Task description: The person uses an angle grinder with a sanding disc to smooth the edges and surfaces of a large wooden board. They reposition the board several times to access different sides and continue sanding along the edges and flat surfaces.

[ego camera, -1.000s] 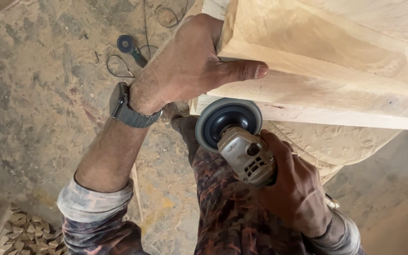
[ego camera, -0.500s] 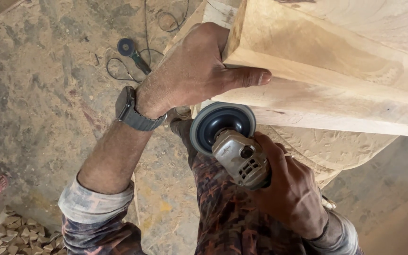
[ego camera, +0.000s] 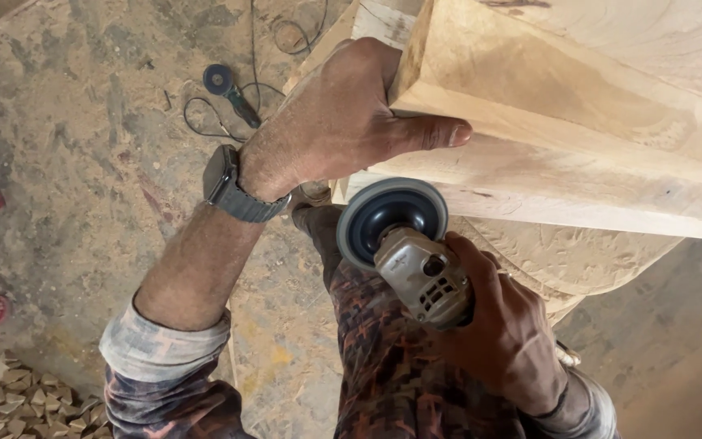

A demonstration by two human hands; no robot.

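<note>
Steadying the pale wooden beam [ego camera: 578, 154] across the upper right of the frame, the left hand [ego camera: 343, 130] clamps its edge, thumb beneath, while the right hand [ego camera: 505, 333] wraps the angle grinder [ego camera: 404, 244] at centre, disc meeting the underside. A second grinder [ego camera: 225, 85] lies on the dusty floor [ego camera: 67, 162], upper left.

Likely woodworking workshop, sawdust floor [ego camera: 83, 162], timber [ego camera: 578, 122]

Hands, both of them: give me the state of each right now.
Left hand: closed over the edge of the pale wooden block.
Right hand: closed around the angle grinder.
</note>
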